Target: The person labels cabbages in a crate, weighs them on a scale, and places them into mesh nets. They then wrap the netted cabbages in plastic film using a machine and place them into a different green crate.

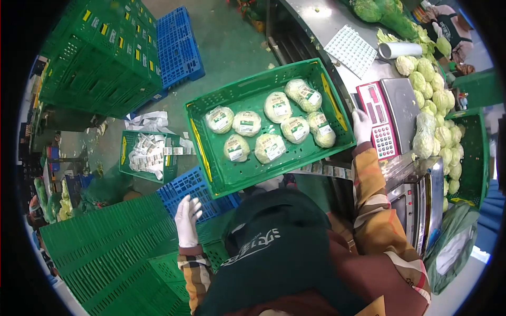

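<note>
A single wide, round-edged view is taken from the wearer's head, facing forward and steeply down. It looks over dark clothing [295,237] close below at six o'clock. A green crate [253,178] sits near mid-view, about an arm's reach off. Farther out, the view takes in stacked crates [105,68] at ten o'clock, the floor [226,58] towards twelve and the desk [319,18] at one.

Metal bench [328,22] carrying red-and-white scale [383,125], grid-patterned sheet [351,51], white roll [401,50], pale-green cabbages [417,80].
</note>
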`<state>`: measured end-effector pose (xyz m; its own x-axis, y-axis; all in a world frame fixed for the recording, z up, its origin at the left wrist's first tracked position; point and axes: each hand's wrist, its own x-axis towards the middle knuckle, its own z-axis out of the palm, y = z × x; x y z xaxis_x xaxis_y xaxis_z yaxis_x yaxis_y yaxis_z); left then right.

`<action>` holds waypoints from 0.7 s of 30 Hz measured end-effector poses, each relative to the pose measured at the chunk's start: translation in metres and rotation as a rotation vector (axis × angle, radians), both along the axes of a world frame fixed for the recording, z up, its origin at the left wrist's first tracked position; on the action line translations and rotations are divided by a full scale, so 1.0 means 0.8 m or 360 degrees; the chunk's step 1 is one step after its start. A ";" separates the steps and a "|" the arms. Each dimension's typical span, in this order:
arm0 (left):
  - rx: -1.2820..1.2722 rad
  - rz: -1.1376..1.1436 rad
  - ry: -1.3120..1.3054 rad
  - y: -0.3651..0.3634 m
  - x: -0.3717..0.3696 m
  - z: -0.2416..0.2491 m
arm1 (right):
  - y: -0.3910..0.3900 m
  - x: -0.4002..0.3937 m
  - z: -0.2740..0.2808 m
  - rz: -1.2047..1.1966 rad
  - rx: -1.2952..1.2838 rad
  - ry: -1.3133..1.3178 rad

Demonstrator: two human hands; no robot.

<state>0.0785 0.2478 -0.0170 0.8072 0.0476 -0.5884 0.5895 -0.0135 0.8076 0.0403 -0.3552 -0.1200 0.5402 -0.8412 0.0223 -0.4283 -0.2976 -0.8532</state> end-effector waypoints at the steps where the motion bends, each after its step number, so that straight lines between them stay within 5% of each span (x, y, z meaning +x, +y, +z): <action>1: -0.0005 -0.0044 0.0004 0.009 0.015 -0.008 | 0.008 -0.011 -0.013 0.0008 -0.0075 0.0085; 5: 0.0037 -0.0145 0.0111 0.027 0.070 -0.047 | 0.012 -0.060 -0.089 0.0030 -0.0230 0.0377; 11: -0.0138 -0.0096 0.0353 0.031 0.124 -0.133 | 0.033 -0.063 -0.063 0.0172 -0.0531 0.0650; 21: 0.0127 0.0045 0.0302 -0.044 0.117 -0.181 | 0.010 -0.036 -0.081 -0.0081 -0.0707 0.0968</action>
